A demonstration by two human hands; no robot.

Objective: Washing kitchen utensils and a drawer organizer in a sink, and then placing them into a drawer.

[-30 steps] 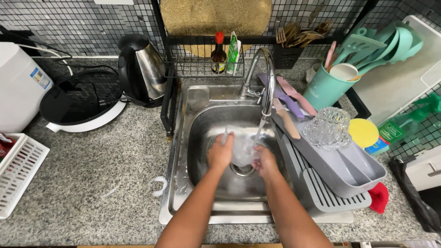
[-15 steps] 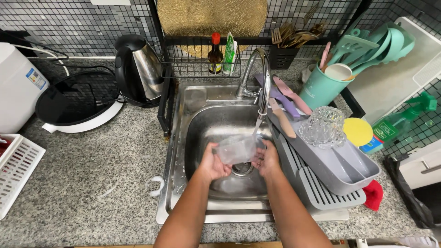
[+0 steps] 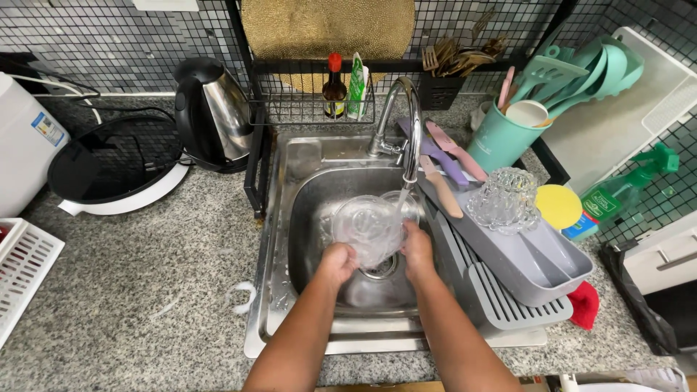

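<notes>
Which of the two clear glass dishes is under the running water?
The smooth clear bowl held by both hands in the sink, below the tap. The other, a knobbly glass bowl, sits upside down on the grey drying rack.

Clear glossy glass bowl (image 3: 368,229), shiny steel sink (image 3: 305,181), speckled polished granite counter (image 3: 145,290)

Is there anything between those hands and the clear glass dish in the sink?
Nothing visible. The left hand and right hand both grip the clear glass dish directly, over the sink, under water running from the faucet.
</notes>
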